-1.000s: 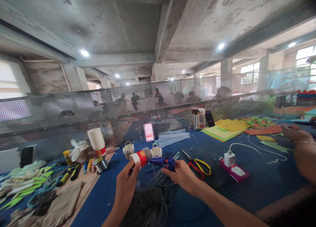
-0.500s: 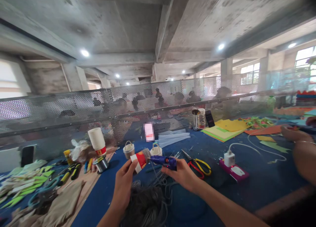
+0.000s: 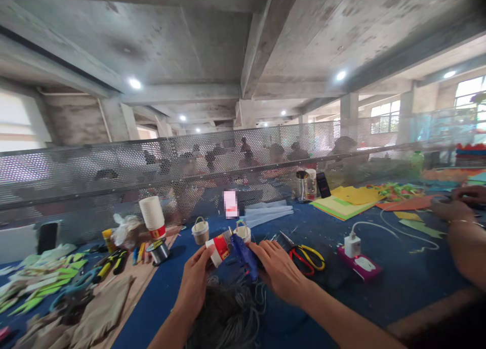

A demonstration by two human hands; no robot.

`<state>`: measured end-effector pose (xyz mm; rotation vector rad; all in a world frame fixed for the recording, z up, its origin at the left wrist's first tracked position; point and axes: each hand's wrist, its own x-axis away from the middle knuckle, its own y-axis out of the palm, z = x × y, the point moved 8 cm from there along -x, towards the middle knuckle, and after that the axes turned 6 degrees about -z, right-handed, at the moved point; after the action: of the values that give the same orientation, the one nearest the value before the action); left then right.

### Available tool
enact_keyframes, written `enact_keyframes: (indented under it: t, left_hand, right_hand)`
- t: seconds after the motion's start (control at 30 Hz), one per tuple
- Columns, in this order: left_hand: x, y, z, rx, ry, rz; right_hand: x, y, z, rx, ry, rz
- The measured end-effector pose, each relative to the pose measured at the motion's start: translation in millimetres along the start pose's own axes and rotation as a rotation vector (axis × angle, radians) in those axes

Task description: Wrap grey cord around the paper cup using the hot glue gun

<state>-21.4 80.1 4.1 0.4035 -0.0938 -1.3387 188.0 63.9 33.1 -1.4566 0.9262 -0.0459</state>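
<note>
- Our left hand [image 3: 195, 278] is pinching the red-and-white paper cup [image 3: 217, 251], tipped sideways above the grey yarn [image 3: 228, 313].
- Looks like our right hand [image 3: 283, 270] is gripping the blue glue gun [image 3: 244, 255], thumb hidden. We've just swung its nozzle upward, so probably no glue's going on this instant.
- Further out on our worktop [image 3: 334, 308]: scissors [image 3: 311, 260].

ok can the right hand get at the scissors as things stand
Probably yes: the scissors lie on the table just beside the right hand, with nothing visible between them. It seems to be holding the glue gun, though, so it would likely need to let go first.
</note>
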Motion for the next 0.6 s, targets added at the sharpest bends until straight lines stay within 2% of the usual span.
enact_keyframes:
  t: [0.27,0.43,0.6]
  left_hand:
    - [3.1,-0.6,4.0,-0.008,-0.007,0.009]
    - [-1.9,-4.3,0.9,0.093,-0.03,-0.016]
    - [-9.5,-15.9,-8.3,0.219,-0.08,0.048]
  right_hand:
    - [-0.8,5.8,-3.9,0.193,-0.069,0.053]
    - [0.1,2.8,0.2,0.239,-0.027,0.046]
    - [8.1,-1.7,19.8,0.153,0.083,0.042]
